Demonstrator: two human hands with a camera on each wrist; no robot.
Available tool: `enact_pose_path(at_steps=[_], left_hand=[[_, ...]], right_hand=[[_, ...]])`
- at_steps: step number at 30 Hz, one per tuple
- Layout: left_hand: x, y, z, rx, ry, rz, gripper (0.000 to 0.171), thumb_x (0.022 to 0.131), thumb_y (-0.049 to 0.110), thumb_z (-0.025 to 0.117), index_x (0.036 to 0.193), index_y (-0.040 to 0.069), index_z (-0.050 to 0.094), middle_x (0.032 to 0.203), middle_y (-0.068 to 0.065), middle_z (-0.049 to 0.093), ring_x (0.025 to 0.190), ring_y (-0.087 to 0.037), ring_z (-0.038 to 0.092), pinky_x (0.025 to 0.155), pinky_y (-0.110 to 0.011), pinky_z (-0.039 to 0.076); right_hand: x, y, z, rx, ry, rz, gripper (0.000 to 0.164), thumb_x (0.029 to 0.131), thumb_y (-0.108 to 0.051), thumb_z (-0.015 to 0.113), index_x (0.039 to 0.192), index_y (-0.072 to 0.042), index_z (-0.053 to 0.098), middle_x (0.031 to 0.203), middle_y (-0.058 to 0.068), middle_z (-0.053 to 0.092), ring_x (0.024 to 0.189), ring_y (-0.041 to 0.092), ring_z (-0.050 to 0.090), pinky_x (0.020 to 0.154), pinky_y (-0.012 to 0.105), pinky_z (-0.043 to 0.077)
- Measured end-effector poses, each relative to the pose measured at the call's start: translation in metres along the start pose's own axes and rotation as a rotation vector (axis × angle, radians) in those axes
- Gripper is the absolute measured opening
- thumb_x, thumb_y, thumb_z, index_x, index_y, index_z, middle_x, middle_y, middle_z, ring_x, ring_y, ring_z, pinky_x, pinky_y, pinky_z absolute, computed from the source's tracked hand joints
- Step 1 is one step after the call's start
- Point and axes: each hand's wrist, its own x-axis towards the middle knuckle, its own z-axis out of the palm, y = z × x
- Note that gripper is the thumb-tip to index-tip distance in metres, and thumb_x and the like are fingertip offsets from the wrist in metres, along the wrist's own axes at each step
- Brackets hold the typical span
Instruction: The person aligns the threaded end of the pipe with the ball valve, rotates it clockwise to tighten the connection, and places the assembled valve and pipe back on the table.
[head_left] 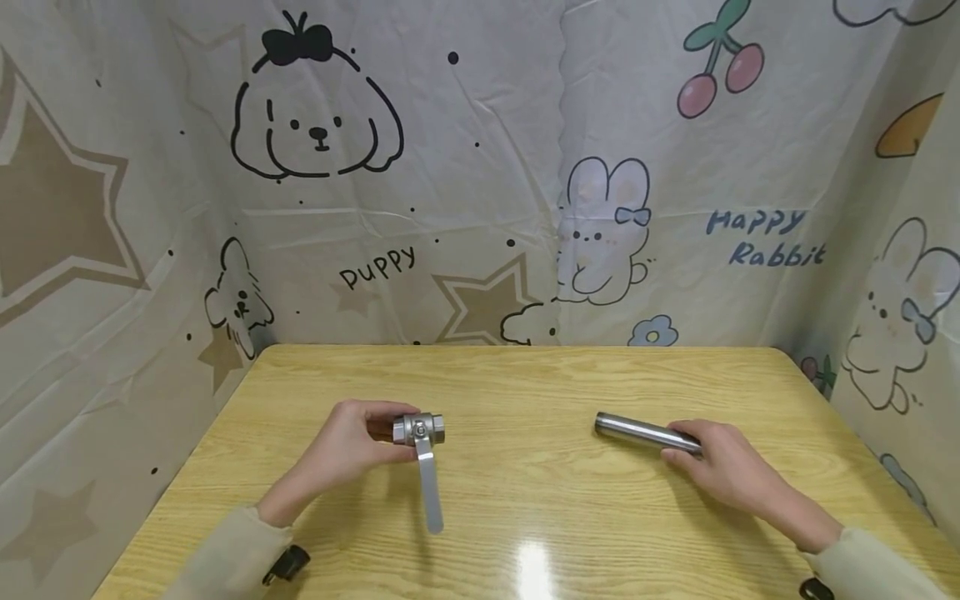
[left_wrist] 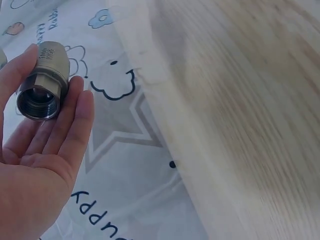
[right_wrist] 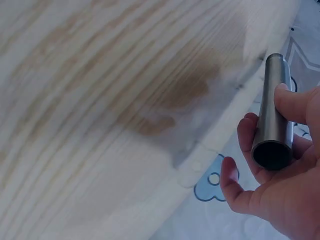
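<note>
My left hand [head_left: 352, 446] pinches a metal ball valve [head_left: 421, 429] between thumb and fingers, above the left half of the table. The valve's flat lever handle [head_left: 431, 492] points toward me. In the left wrist view the valve [left_wrist: 52, 62] turns its open, threaded end to the camera. On the right, my right hand [head_left: 731, 467] grips one end of a straight metal pipe [head_left: 633, 429], whose other end points left toward the valve. The right wrist view shows the hollow near end of the pipe [right_wrist: 274, 115], with the thumb lying along its side. Valve and pipe are apart.
A wood-grain table [head_left: 517, 392] with rounded far corners spreads beneath both hands. Printed fabric [head_left: 480, 192] with cartoon drawings hangs behind it and along both sides. Dark bands or devices sit at both sleeves, and a bright reflection lies near the table's front.
</note>
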Motion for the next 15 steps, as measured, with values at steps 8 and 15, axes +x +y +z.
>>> enact_pose_path(at_steps=[8,15], left_hand=[[0.001,0.008,0.006,-0.075,-0.029,-0.008,0.049,0.078,0.01,0.094,0.124,0.003,0.076,0.109,-0.008,0.078,0.091,-0.022,0.075,0.078,-0.031,0.063],[0.002,0.012,0.015,-0.149,-0.052,0.002,0.05,0.079,0.006,0.092,0.124,-0.001,0.075,0.109,-0.013,0.078,0.091,-0.024,0.075,0.079,-0.031,0.063]], right_hand=[[0.002,-0.014,-0.005,0.061,0.058,-0.091,0.032,0.093,-0.013,0.083,0.12,0.001,0.074,0.106,0.005,0.075,0.081,0.008,0.059,0.067,0.029,0.053],[0.004,-0.03,-0.009,0.161,0.075,-0.184,0.031,0.093,-0.013,0.082,0.12,-0.001,0.074,0.106,0.001,0.075,0.082,0.004,0.06,0.066,0.026,0.054]])
